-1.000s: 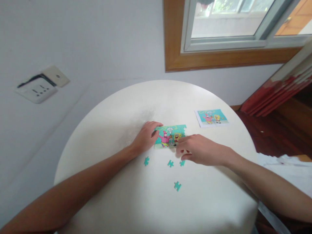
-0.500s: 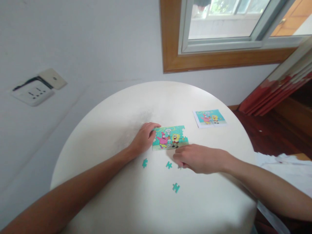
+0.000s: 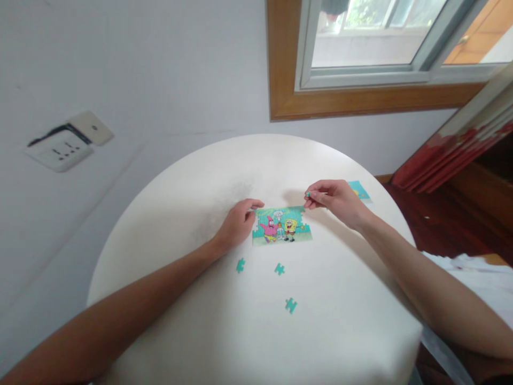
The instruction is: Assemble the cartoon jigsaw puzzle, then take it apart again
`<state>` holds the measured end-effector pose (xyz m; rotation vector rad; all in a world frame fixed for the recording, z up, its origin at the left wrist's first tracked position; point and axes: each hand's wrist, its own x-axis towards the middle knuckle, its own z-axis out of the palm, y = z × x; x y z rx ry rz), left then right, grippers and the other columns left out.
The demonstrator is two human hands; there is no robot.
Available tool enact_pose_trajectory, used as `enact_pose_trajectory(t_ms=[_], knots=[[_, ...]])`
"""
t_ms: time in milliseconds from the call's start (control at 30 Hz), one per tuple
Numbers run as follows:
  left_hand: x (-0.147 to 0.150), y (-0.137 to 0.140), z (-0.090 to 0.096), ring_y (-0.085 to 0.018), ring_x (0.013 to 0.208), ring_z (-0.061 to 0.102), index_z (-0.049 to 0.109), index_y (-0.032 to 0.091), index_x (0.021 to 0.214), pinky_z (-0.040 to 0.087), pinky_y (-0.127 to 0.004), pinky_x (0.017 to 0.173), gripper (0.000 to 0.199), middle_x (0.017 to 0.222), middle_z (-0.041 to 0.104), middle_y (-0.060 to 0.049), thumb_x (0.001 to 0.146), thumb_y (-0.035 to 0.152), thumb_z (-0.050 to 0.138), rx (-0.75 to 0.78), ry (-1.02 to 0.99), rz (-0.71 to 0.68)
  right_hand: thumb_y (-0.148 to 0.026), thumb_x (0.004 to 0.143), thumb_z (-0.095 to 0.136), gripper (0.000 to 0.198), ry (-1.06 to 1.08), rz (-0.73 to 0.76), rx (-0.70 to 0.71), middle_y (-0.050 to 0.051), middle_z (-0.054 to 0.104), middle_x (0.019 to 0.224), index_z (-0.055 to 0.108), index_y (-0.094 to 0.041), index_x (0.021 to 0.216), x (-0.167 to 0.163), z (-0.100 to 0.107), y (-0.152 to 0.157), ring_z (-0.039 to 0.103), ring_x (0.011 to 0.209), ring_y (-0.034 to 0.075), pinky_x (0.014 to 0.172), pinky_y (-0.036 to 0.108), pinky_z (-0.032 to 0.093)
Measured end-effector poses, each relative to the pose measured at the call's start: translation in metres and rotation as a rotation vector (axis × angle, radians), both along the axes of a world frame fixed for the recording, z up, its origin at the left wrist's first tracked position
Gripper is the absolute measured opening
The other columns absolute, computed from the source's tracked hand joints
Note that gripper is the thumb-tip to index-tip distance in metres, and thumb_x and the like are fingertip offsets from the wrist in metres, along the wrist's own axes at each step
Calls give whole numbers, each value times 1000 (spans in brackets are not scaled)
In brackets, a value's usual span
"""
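A partly assembled jigsaw puzzle (image 3: 282, 226) with cartoon figures on a teal background lies flat, with gaps along its left and right edges. My left hand (image 3: 237, 222) rests at its upper left edge, fingers stretched and thumb apart. Above the puzzle's upper right corner, my right hand (image 3: 331, 198) pinches a small teal puzzle piece (image 3: 308, 195) between thumb and fingertips. Three loose teal pieces lie nearer to me: a left piece (image 3: 240, 265), a middle piece (image 3: 279, 269) and a lower piece (image 3: 291, 305).
A reference picture card (image 3: 360, 191) lies at the back right of the round white table (image 3: 192, 331), partly hidden behind my right hand. Beyond the table are a wall with a socket (image 3: 60, 149), a window (image 3: 360, 75) and a red-and-cream curtain (image 3: 441, 141).
My right hand has moved up from the puzzle's lower right to its upper right corner, carrying a piece picked up from the table. My left hand has stayed at the puzzle's left edge.
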<state>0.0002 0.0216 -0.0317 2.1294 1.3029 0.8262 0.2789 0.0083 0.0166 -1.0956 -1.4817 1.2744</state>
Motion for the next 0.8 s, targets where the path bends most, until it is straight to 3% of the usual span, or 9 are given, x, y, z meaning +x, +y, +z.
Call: enact_pose_trajectory(t_ms=[100,300,433,800], knots=[[0,0,0,-18,101,62,63,18,106,49,-33,91,38,109,68,-5,79,3,41,-8,4,6,-35,82,66,21,-71,-87,23,4,66,67,70,-15,87,2,-8,5,60,62,14,65,31,51],[1,0,2,-18,101,62,63,17,105,50,-32,88,37,109,68,-6,79,3,41,-16,1,15,-27,75,67,13,-261,-52,5,0,61,58,66,-16,82,3,-20,9,56,53,12,52,27,45],[2,-1,2,-18,100,62,63,18,105,51,-31,87,35,108,68,-5,79,5,42,-17,-3,17,-23,73,64,9,-364,-9,-41,2,62,56,65,-15,69,3,-26,10,56,53,12,51,26,43],[0,0,-3,-18,103,60,62,19,107,51,-32,88,34,110,67,-5,80,8,44,17,9,-6,-23,69,63,10,-488,-41,-54,6,68,62,67,-14,70,2,-39,13,61,55,16,50,27,43]])
